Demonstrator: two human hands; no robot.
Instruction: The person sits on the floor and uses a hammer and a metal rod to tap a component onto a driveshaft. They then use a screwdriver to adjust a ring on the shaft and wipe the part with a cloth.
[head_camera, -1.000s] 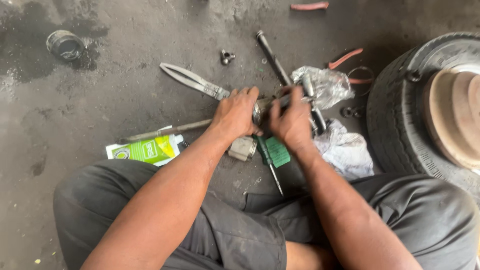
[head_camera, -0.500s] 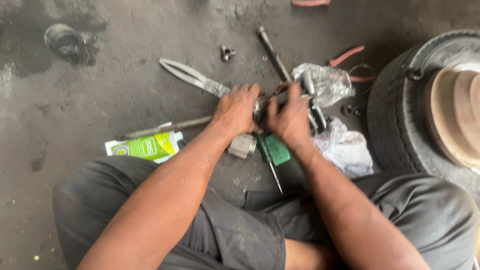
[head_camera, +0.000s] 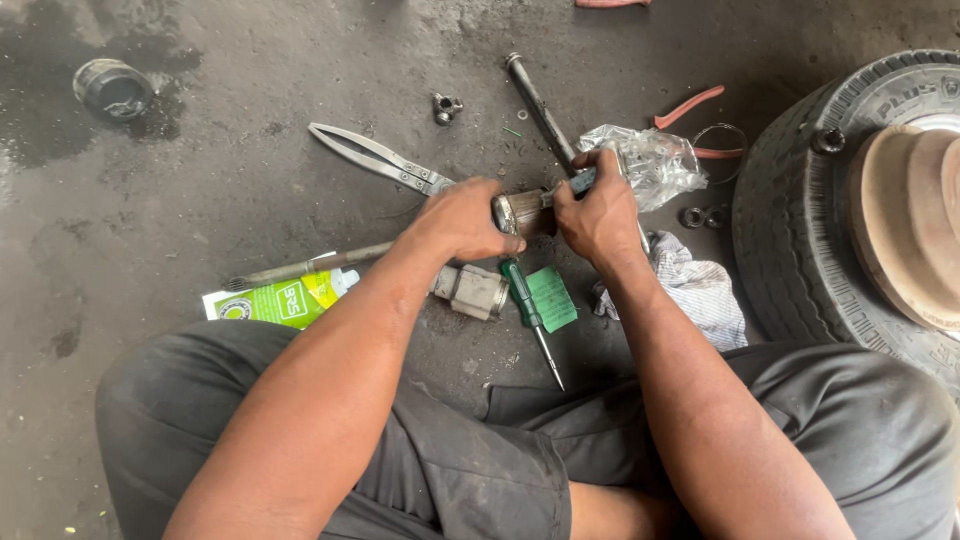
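My left hand (head_camera: 462, 218) and my right hand (head_camera: 598, 212) are closed from either side on a short greasy metal cylinder part (head_camera: 523, 211) held just above the concrete floor. A dark tool handle sticks out of my right fist toward the upper right. Below the hands lie a second metal cylinder (head_camera: 473, 291), a green-handled screwdriver (head_camera: 530, 317) and a green card (head_camera: 552, 297). Large metal pliers (head_camera: 378, 159) lie to the upper left of my left hand.
A tyre with a brown hub (head_camera: 850, 215) stands at the right. A long metal rod (head_camera: 540, 107), clear plastic bag (head_camera: 655, 160), red-handled pliers (head_camera: 700, 125), white rag (head_camera: 695, 288), green box (head_camera: 272, 300), small metal fitting (head_camera: 446, 106) and dark round container (head_camera: 113, 88) lie around.
Both hands stayed on the metal part and shifted slightly; the metal cylinder between them shows more than before. The view moved a little.
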